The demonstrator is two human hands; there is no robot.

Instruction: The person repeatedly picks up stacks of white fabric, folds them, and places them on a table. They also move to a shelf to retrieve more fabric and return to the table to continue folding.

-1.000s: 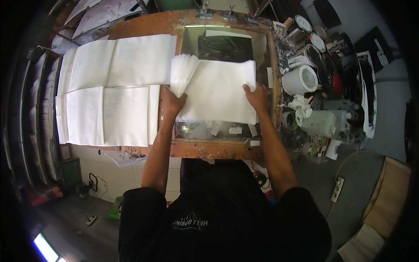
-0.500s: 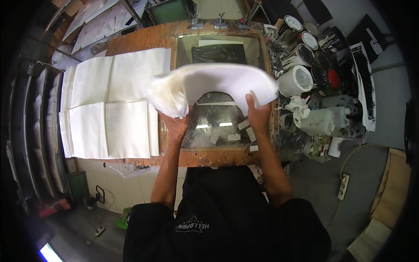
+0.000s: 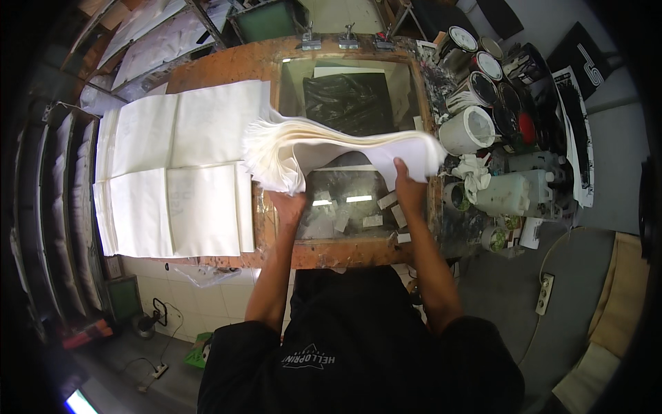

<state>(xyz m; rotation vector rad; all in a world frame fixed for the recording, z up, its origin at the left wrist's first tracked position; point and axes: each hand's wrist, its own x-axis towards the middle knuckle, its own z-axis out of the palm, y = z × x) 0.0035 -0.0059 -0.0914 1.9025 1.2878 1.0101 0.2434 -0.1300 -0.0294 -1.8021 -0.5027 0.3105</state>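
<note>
A thick stack of thin white sheets [image 3: 303, 138], paper or cloth, hangs between my two hands above the work table. Its middle bows upward, and the layers fan apart at the left end. My left hand [image 3: 288, 205] grips the lower edge at that end, its fingers mostly hidden by the sheets. At the other end my right hand [image 3: 408, 185] holds on, with the thumb on the near face and the fingers behind. Under the stack lies a glass panel [image 3: 331, 224] set in the wooden tabletop [image 3: 317, 255], with small pale pieces on it.
Overlapping piles of white sheets [image 3: 207, 210] cover the table's left side. Metal clamps [image 3: 348, 38] stand along the far edge. Paint tubs [image 3: 469, 131], translucent jugs [image 3: 503, 192] and a crumpled white cloth [image 3: 472, 172] crowd the right. Shelving [image 3: 69, 207] rises at far left.
The stack has dropped slightly toward me, its arch has flattened, and its layers have fanned out at the left end. Both hands have kept their hold and come a little lower.
</note>
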